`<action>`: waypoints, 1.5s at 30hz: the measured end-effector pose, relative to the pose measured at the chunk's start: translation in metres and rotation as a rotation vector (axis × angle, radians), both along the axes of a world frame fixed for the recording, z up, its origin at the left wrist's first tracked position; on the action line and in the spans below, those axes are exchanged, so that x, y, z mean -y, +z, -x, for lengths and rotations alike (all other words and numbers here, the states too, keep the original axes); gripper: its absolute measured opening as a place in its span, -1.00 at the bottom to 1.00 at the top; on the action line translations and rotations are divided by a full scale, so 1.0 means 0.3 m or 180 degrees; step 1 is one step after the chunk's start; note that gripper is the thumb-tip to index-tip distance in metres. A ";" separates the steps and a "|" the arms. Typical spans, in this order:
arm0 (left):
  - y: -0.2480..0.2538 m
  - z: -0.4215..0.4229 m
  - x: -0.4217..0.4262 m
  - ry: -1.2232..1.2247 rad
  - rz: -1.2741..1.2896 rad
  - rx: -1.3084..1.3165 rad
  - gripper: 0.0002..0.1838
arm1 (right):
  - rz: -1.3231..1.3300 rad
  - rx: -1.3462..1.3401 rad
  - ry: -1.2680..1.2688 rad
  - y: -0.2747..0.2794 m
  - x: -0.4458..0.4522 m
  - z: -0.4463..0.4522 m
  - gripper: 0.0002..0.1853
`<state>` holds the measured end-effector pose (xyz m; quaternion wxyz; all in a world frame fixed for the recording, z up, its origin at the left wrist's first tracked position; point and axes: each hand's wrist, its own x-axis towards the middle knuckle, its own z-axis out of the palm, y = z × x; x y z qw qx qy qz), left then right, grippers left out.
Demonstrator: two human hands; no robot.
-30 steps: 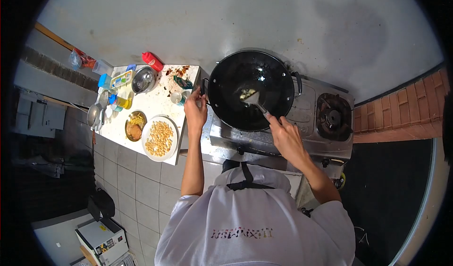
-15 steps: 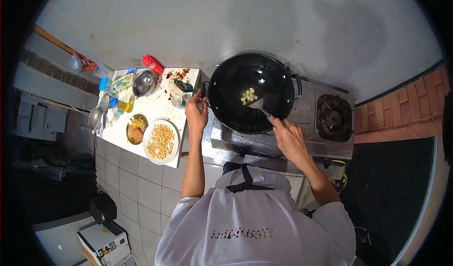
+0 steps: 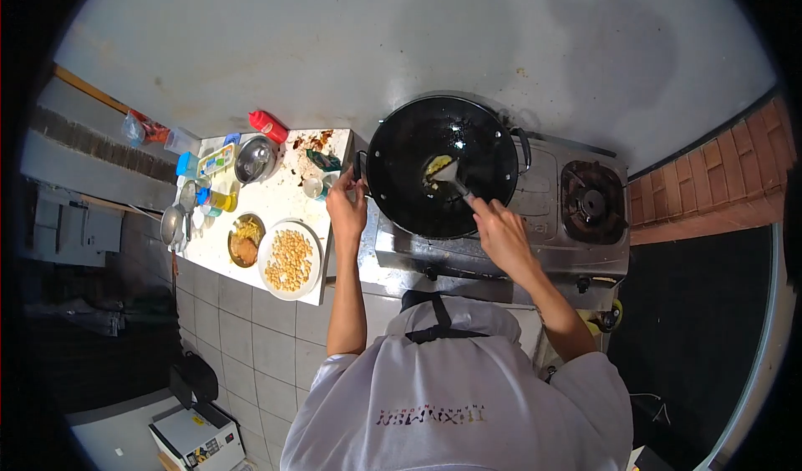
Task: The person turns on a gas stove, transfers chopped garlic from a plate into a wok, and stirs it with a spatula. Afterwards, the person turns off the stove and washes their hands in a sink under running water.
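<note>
A large black wok point(image 3: 409, 208) sits on the left side of the steel stove point(image 3: 539, 191). My left hand point(image 3: 347, 204) is closed on the wok's left handle point(image 3: 360, 166). My right hand point(image 3: 501, 230) grips the handle of a metal spatula point(image 3: 448, 172). The spatula's blade lies inside the wok, touching a small heap of pale yellow food pieces point(image 3: 436, 164) near the middle. Shiny spots of light show on the wok's dark inner surface.
Left of the wok, a white table point(image 3: 284, 187) holds a plate of nuts or beans point(image 3: 290, 260), a bowl of yellow and orange food point(image 3: 245, 241), a metal bowl point(image 3: 255, 159), and a red bottle point(image 3: 268, 126). A bare burner point(image 3: 591, 204) is at the right.
The spatula has moved slightly up and left over the food since half a second ago, partly covering it. My left hand stays at the wok's handle. The whole view has shifted slightly.
</note>
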<state>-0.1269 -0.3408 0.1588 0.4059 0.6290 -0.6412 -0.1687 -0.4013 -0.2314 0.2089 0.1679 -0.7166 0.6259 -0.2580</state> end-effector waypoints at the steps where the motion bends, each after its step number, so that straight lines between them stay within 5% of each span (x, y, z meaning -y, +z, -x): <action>1: 0.014 0.002 -0.002 -0.0019 -0.0022 -0.0006 -0.65 | 0.0020 0.0020 0.0036 -0.001 -0.009 -0.001 -0.69; 45: -0.027 0.001 -0.001 0.0192 -0.0099 -0.0013 -0.66 | 0.0339 0.0278 -0.0168 0.044 -0.009 0.071 -0.70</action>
